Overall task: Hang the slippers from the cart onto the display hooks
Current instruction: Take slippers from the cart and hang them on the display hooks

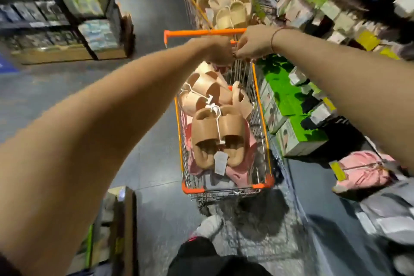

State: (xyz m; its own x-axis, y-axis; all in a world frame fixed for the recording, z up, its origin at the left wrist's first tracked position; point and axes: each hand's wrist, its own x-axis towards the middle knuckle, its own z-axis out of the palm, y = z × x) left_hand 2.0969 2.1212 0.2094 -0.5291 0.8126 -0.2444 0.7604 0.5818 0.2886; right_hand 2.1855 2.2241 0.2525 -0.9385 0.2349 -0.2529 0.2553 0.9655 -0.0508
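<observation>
Dark shelving (67, 6) fills the upper left of the frame. At centre, both hands meet above the orange-rimmed cart (224, 188): left hand (218, 50) with fingers curled, right hand (251, 43) pinching something small I cannot make out. Below them, tan slippers (215, 136) on a white hanger lie in the cart. Packed display shelves (336, 6) stand at right.

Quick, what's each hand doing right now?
Left hand: fingers curled over the cart; what it holds cannot be told.
Right hand: fingertips pinching something small, hidden between both hands.
</observation>
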